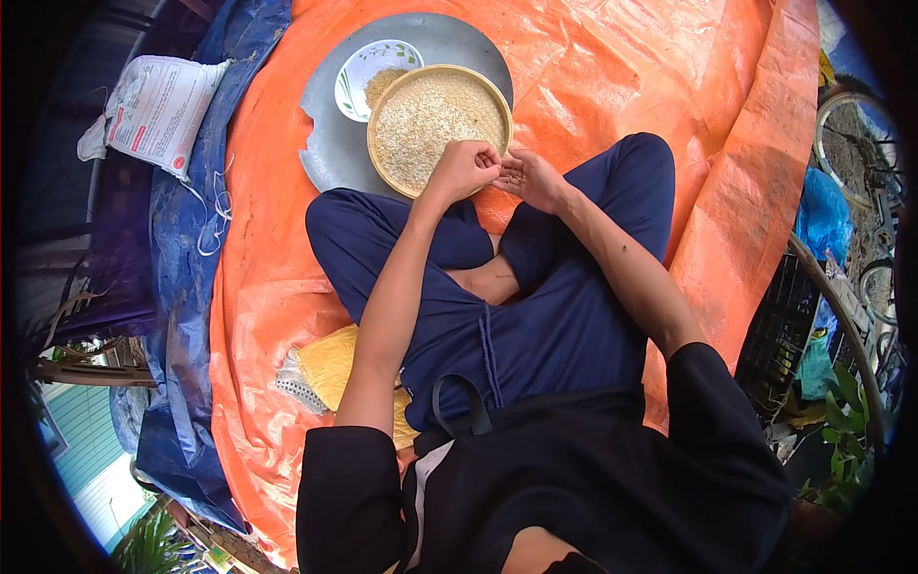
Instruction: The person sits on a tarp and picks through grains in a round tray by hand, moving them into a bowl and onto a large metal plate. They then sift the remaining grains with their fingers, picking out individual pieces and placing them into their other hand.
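My left hand (465, 168) is over the near rim of a round shallow basket (374, 158) of pale grain (426, 124). Its thumb and fingers are pinched together, and whatever they hold is too small to make out. Against those fingertips, my right hand (534, 180) is turned palm up with its fingers curled into a cup. A few small brownish grains (513, 176) seem to lie in it. Behind the basket, a white bowl (356, 69) with a green leaf pattern holds browner grain (382, 86). Bowl and basket both rest on a large round grey metal tray (325, 105).
My crossed legs (612, 206) are just below the tray on an orange tarpaulin (612, 77). A blue tarp (186, 287) and a printed white sack (163, 115) lie at the left. A yellow cloth (330, 366) is beside my left thigh. Right: a black crate (775, 325) and bicycle wheel (824, 143).
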`<state>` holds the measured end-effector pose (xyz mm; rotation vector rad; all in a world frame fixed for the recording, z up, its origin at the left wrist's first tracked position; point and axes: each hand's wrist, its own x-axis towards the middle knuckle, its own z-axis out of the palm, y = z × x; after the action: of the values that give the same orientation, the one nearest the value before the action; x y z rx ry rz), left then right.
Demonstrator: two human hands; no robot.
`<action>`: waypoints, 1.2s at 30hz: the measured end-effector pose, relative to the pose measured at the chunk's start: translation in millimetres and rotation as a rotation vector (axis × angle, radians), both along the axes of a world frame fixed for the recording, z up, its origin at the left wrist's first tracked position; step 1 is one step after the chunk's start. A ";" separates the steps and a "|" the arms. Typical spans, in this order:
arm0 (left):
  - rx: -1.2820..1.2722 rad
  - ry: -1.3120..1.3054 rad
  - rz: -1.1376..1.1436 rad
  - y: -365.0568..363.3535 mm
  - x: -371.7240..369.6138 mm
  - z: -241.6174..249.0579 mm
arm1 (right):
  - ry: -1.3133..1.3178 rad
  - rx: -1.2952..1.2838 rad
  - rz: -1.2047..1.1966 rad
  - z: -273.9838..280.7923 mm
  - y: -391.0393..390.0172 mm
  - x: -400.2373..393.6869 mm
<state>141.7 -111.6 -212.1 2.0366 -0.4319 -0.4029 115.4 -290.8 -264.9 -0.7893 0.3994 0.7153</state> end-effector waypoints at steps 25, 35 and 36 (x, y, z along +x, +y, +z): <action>0.520 -0.408 0.201 6.7 4.0 -49.3 | 0.008 0.004 0.028 3.5 -1.4 -0.2; 0.494 -0.341 0.160 5.7 2.4 -35.4 | 0.027 -0.045 0.038 -0.3 -2.2 0.2; 0.436 -0.308 0.142 3.2 1.6 -29.6 | 0.034 -0.052 0.035 -1.1 -2.3 0.1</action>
<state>143.3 -108.4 -241.7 2.5524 -0.4050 -0.0968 115.4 -293.1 -266.0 -0.8353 0.4373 0.7549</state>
